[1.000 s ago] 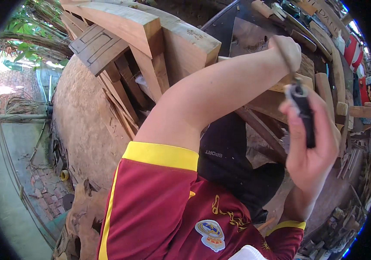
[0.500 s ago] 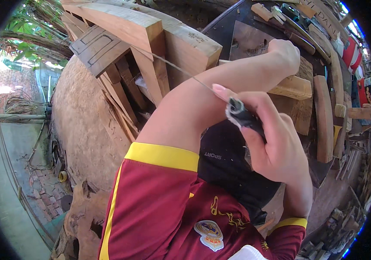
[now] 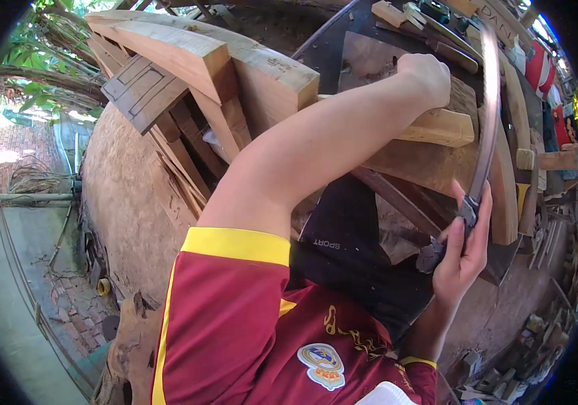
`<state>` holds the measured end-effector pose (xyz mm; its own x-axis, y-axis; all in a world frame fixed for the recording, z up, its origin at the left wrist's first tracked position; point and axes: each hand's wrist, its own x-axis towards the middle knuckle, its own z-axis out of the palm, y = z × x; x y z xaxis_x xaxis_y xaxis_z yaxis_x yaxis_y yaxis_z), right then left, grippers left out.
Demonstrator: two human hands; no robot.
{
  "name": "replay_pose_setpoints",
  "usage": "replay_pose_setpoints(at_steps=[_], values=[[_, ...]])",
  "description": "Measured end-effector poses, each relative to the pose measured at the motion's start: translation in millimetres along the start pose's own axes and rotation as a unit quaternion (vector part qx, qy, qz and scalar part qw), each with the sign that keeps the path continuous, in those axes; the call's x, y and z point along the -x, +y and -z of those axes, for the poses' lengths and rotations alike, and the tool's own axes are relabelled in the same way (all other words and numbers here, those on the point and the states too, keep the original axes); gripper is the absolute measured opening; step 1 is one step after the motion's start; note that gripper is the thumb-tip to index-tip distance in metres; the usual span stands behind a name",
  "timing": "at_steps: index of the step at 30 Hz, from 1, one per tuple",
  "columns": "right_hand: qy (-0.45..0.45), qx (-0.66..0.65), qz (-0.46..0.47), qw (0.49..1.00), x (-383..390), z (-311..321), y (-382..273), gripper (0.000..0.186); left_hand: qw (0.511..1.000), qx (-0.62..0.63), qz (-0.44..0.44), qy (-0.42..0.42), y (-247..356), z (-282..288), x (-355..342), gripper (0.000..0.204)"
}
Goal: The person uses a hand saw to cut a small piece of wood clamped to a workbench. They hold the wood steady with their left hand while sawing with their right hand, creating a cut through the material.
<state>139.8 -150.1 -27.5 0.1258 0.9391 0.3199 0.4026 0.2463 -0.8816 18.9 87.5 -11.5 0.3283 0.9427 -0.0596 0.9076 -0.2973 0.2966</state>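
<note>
Our right grip (image 3: 464, 246) is closed on the bladed tool (image 3: 491, 101), right of the block (image 3: 444, 129). We judge it stiff, rather light; best held by its wrapped handle (image 3: 468, 210). Our left grip (image 3: 425, 79) we cannot tell.

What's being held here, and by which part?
The right hand holds a long, curved tool by its dark handle; whether the left hand grips anything cannot be told.
</note>
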Motion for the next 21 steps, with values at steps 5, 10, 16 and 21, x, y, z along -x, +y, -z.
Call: replay_pose_setpoints(at_steps=[5,10,16,21], values=[[-0.005,0.126,-0.070,0.990,24,29,23,0.051,1.000,0.014,-0.025,-0.012,3,1,-6,0.035],[-0.033,0.145,-0.014,0.989,41,31,29,0.047,0.974,0.152,-0.162,0.037,-16,-18,-18,0.041],[-0.047,0.134,0.037,0.989,44,25,32,0.055,0.989,0.078,-0.095,0.077,-16,-21,-22,0.037],[-0.069,0.155,0.014,0.985,51,18,40,0.072,0.995,-0.009,0.093,-0.036,-1,9,-3,0.045]])
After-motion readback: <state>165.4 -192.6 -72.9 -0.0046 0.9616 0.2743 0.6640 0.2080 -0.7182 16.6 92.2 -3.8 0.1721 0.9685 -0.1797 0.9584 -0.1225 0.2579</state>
